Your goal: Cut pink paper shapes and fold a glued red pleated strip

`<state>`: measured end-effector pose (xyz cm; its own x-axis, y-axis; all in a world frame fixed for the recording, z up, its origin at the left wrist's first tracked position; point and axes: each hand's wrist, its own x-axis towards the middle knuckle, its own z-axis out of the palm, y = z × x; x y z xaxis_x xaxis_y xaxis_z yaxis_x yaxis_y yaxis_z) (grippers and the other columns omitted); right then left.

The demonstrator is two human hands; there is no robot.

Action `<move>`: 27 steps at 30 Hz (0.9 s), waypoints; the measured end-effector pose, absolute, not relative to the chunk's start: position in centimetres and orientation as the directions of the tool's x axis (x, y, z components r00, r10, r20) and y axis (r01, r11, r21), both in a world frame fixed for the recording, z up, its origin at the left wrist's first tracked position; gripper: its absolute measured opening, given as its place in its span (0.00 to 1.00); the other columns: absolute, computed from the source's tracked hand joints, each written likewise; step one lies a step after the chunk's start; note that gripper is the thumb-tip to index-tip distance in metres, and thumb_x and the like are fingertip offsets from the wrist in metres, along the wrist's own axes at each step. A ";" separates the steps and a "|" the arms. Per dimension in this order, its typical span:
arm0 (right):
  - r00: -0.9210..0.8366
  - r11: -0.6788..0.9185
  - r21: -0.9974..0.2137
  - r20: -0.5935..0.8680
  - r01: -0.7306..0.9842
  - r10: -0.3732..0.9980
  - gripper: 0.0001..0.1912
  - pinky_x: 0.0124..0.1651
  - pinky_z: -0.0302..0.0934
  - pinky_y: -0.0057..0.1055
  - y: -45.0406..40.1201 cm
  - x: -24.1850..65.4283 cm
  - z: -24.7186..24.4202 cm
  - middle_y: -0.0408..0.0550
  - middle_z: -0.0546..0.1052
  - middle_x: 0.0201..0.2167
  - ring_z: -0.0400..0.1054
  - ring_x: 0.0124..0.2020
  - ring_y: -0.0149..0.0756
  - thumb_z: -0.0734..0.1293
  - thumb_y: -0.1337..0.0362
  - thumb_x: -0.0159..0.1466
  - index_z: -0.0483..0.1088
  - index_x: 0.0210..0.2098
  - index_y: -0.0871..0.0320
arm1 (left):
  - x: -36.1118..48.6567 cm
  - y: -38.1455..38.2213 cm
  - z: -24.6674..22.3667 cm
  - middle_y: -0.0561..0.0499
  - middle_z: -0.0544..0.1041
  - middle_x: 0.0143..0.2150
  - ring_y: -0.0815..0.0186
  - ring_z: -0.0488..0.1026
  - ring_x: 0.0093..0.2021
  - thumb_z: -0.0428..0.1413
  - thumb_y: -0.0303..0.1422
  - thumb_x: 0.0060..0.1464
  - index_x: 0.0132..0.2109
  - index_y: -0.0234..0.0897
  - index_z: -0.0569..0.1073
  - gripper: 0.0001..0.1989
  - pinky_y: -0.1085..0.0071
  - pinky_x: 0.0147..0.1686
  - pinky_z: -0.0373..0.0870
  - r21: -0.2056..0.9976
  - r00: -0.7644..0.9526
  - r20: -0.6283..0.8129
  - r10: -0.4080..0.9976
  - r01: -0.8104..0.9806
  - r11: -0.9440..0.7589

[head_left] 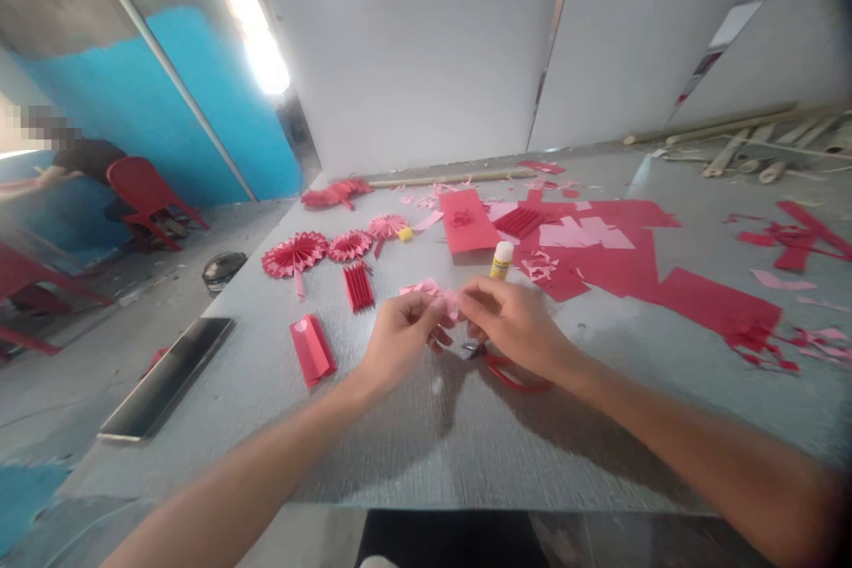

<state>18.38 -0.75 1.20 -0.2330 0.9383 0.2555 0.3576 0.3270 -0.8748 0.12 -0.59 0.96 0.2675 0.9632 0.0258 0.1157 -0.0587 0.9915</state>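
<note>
Between both hands, above the table, is a small piece of pink paper [451, 305]. My left hand [404, 328] pinches its left side, and my right hand [509, 317] pinches the right side. Partly under my right hand lie scissors with red handles [512, 374]; their blades are mostly hidden. A glue stick [501, 260] with a white top stands just behind that hand. Left of my left hand are a pleated red paper strip [358, 287] and a folded red paper piece [312, 350]. Farther back lie red paper fans [294, 256] and a pink fan [387, 225].
A dark phone-like slab [166, 382] lies at the table's left edge. Red paper sheets [619, 257] and scraps [792, 235] spread over the right side, with a yellow cap [406, 233] near the pink fan. A person sits far left by a red chair [143, 186].
</note>
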 end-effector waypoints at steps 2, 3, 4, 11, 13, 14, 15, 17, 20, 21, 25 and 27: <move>-0.252 0.326 -0.878 0.247 0.349 0.936 0.14 0.27 0.62 0.27 -0.8 18.4 1.2 0.40 0.76 0.23 0.71 0.22 0.32 0.65 0.52 0.69 0.71 0.33 0.55 | 0.1 -0.6 1.0 0.48 0.77 0.29 0.68 0.76 0.26 0.56 0.42 0.63 0.33 0.32 0.74 0.17 0.73 0.26 0.72 0.993 0.278 0.037 0.960 0.094 -0.066; -0.257 0.332 -0.874 0.250 0.354 0.934 0.13 0.27 0.62 0.27 -0.8 18.3 1.1 0.40 0.76 0.23 0.71 0.22 0.32 0.65 0.53 0.69 0.71 0.33 0.55 | 0.1 -0.6 1.0 0.48 0.77 0.29 0.68 0.76 0.27 0.56 0.42 0.63 0.33 0.32 0.74 0.17 0.73 0.26 0.72 0.993 0.283 0.041 0.958 0.095 -0.070; -0.260 0.339 -0.869 0.255 0.361 0.931 0.13 0.27 0.62 0.28 -0.8 18.3 1.2 0.40 0.76 0.23 0.70 0.22 0.31 0.65 0.54 0.69 0.71 0.33 0.55 | 0.1 -0.6 1.0 0.48 0.77 0.29 0.68 0.76 0.26 0.55 0.42 0.63 0.34 0.32 0.75 0.17 0.73 0.26 0.72 0.992 0.284 0.040 0.958 0.106 -0.073; -0.264 0.389 -0.832 0.303 0.396 0.916 0.12 0.29 0.60 0.28 -0.9 18.3 1.2 0.39 0.75 0.22 0.69 0.22 0.31 0.65 0.56 0.70 0.71 0.32 0.55 | 0.0 -0.2 0.2 0.47 0.79 0.31 0.68 0.77 0.27 0.55 0.41 0.63 0.34 0.32 0.77 0.17 0.75 0.25 0.72 0.959 0.260 0.049 0.964 0.259 -0.119; -0.264 0.386 -0.830 0.298 0.402 0.917 0.12 0.28 0.60 0.28 -1.0 18.3 1.3 0.39 0.75 0.21 0.69 0.22 0.31 0.65 0.56 0.70 0.72 0.32 0.55 | 0.0 -0.2 0.2 0.47 0.79 0.32 0.68 0.77 0.28 0.57 0.41 0.62 0.37 0.32 0.79 0.15 0.74 0.26 0.73 0.958 0.253 0.073 0.965 0.250 -0.138; -0.262 0.382 -0.831 0.294 0.405 0.919 0.12 0.28 0.60 0.28 -1.0 18.3 1.4 0.39 0.75 0.21 0.69 0.22 0.31 0.65 0.57 0.69 0.73 0.33 0.55 | 0.0 -0.3 0.3 0.48 0.79 0.32 0.68 0.77 0.28 0.57 0.41 0.62 0.39 0.33 0.80 0.14 0.74 0.26 0.73 0.960 0.255 0.087 0.963 0.237 -0.150; -0.260 0.376 -0.832 0.289 0.408 0.921 0.11 0.28 0.60 0.28 -1.0 18.3 1.4 0.39 0.75 0.21 0.69 0.22 0.31 0.65 0.57 0.69 0.73 0.33 0.55 | 0.1 -0.3 0.4 0.48 0.80 0.32 0.68 0.77 0.28 0.57 0.40 0.62 0.41 0.34 0.80 0.14 0.74 0.27 0.74 0.962 0.260 0.099 0.960 0.223 -0.160; -0.258 0.368 -0.832 0.280 0.416 0.925 0.11 0.28 0.60 0.28 -1.0 18.3 1.5 0.39 0.75 0.21 0.70 0.22 0.32 0.65 0.58 0.69 0.74 0.33 0.55 | 0.1 -0.5 0.7 0.48 0.80 0.32 0.68 0.77 0.28 0.57 0.39 0.63 0.42 0.34 0.81 0.13 0.74 0.28 0.75 0.965 0.288 0.111 0.951 0.198 -0.172; -0.252 0.372 -0.820 0.286 0.434 0.925 0.11 0.28 0.59 0.28 -1.0 18.3 1.7 0.39 0.75 0.20 0.70 0.22 0.33 0.65 0.57 0.69 0.73 0.33 0.54 | 0.1 -0.6 1.0 0.48 0.80 0.32 0.68 0.77 0.29 0.58 0.39 0.62 0.43 0.35 0.82 0.13 0.74 0.30 0.75 0.974 0.335 0.097 0.937 0.160 -0.158; -0.249 0.373 -0.817 0.288 0.439 0.925 0.11 0.28 0.59 0.29 -0.9 18.3 1.7 0.40 0.75 0.20 0.70 0.22 0.33 0.65 0.57 0.69 0.73 0.33 0.54 | 0.1 -0.6 1.0 0.48 0.81 0.33 0.68 0.77 0.29 0.58 0.39 0.62 0.44 0.35 0.82 0.13 0.74 0.30 0.75 0.979 0.345 0.091 0.934 0.142 -0.148; -0.244 0.367 -0.832 0.286 0.415 0.927 0.10 0.27 0.60 0.29 -0.9 18.4 1.7 0.41 0.76 0.22 0.70 0.22 0.33 0.65 0.57 0.69 0.73 0.33 0.54 | 0.0 -0.6 1.0 0.46 0.82 0.38 0.67 0.78 0.31 0.61 0.40 0.60 0.46 0.35 0.82 0.14 0.74 0.30 0.75 0.988 0.372 0.082 0.925 0.091 -0.124; -0.243 0.364 -0.839 0.285 0.405 0.927 0.10 0.28 0.60 0.29 -0.9 18.4 1.6 0.41 0.77 0.24 0.70 0.22 0.33 0.66 0.58 0.68 0.73 0.34 0.54 | 0.0 -0.5 0.9 0.46 0.82 0.38 0.67 0.78 0.31 0.62 0.39 0.59 0.46 0.35 0.81 0.14 0.74 0.30 0.75 0.987 0.372 0.077 0.925 0.104 -0.124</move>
